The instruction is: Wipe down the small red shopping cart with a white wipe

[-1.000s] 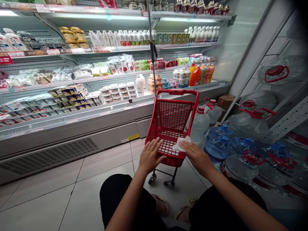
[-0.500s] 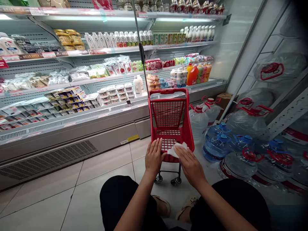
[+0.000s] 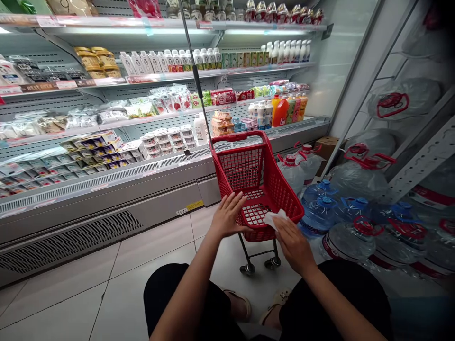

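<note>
A small red shopping cart (image 3: pixel 286 199) with a plastic lattice basket stands between my knees and the refrigerated case, turned at an angle. A long thin pole (image 3: pixel 194 66) rises from its far left corner. My right hand (image 3: pixel 293 241) grips a crumpled white tissue (image 3: pixel 275 219) against the basket's near right rim. My left hand (image 3: pixel 227 215) is at the near left corner of the basket, fingers spread and thumb along the near rim. It holds nothing. The fingertips of my right hand are partly hidden by the tissue.
An open refrigerated case (image 3: pixel 170 189) with cartons, tubs and bottles runs across the front. On the right, large water bottles (image 3: pixel 350 241) crowd the floor close to the cart, beside a metal rack (image 3: pixel 423 161). The floor is pale tile (image 3: pixel 145 265).
The cart has swung round, its near end shifting right and its wheels now angled. My right hand moved slightly right with the tissue; my left hand's fingers spread wider.
</note>
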Motion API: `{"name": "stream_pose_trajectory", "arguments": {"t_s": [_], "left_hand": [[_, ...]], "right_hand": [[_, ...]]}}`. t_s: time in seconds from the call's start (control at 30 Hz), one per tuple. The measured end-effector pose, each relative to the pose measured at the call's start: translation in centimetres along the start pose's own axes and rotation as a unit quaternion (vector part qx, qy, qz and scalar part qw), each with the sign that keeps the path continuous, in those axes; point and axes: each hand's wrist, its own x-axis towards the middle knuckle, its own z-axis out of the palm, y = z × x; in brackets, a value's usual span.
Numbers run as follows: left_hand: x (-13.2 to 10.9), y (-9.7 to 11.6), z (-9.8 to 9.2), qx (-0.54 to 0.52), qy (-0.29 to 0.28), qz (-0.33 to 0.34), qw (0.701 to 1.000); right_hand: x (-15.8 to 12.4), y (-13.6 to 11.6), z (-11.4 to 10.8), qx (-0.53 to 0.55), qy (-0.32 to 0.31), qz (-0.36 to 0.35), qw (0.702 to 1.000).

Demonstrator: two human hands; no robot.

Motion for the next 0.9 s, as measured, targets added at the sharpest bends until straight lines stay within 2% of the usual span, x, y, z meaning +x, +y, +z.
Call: {"name": "stream_pose_trajectory", "arguments": {"t_s": [0.1,0.2,0.27,0.37,0.47,0.57,0.67,0.73,0.83,0.9], "left_hand": [[1.8,-1.2,0.2,0.015,-0.011,0.02,1.0],[2.5,0.3,2.1,0.023,0.039,0.008,0.999],[2.6,2.0,3.5,0.024,0.071,-0.017,0.997],[2.5,3.7,4.7,0.025,0.086,-0.03,0.996],[2.3,4.6,5.0,0.031,0.091,-0.032,0.995],[2.1,5.8,5.3,0.038,0.107,-0.043,0.993],[2.1,7.4,5.4,0.034,0.122,-0.047,0.991],[1.9,8.0,5.0,0.034,0.116,-0.024,0.992],[1.6,6.9,3.4,0.045,0.091,0.037,0.994],[1.4,4.8,1.7,0.06,0.094,0.029,0.993]], "right_hand": [[-1.0,2.1,-0.6,-0.025,0.017,0.061,0.998],[-1.1,1.4,-0.1,-0.039,0.037,0.119,0.991],[-0.8,-0.3,0.6,-0.036,0.035,0.118,0.992],[-0.5,-2.8,1.2,-0.017,0.001,0.083,0.996],[-0.9,-3.2,0.9,-0.008,-0.007,0.053,0.999],[-1.9,-1.1,0.3,-0.001,-0.007,0.043,0.999],[-2.9,1.9,-0.4,-0.005,0.031,0.087,0.996],[-3.4,4.0,-0.8,-0.009,0.049,0.115,0.992],[-3.6,7.0,-1.5,-0.008,0.045,0.139,0.989],[-3.4,8.8,-1.9,-0.006,0.045,0.169,0.985]]}}
